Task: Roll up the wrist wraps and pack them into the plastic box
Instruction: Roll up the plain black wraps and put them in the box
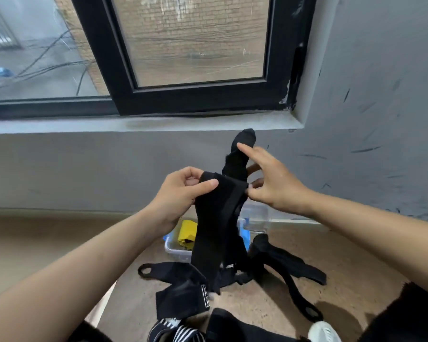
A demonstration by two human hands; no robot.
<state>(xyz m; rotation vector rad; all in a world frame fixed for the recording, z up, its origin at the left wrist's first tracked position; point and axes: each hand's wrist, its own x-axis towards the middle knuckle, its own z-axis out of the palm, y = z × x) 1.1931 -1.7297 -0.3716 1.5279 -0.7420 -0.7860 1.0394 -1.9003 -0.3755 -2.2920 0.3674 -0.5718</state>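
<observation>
Both hands are up in front of the grey wall (84, 169), working one black wrist wrap (218, 218) in the air, below the window sill (134, 124).

Left hand (181, 191): fingers curled over the wrap's top fold, thumb pressed flat on the fabric. Firm grip.
Right hand (272, 186): thumb and the lower fingers pinch the wrap's right edge; the index finger sticks out straight, pointing up-left.

Wrap long axis is roughly vertical. A short end stands up past the right hand towards the sill; the long end hangs straight down between the forearms, its lower end at the pile on the floor. Can't tell if it touches.

Plastic box (177, 253) sits on the tan floor (47, 243) near the wall, directly behind the hanging wrap, open top. Inside: a yellow wrap (187, 232), at the box's left side.

Two more on the floor in front of the box:
- left black wrap (181, 294), thumb loop pointing left
- right black wrap (289, 265), running from the box towards the near right, thumb loop at the near end

Striped shoe (173, 329) and white shoe (321, 332) at the bottom edge.
</observation>
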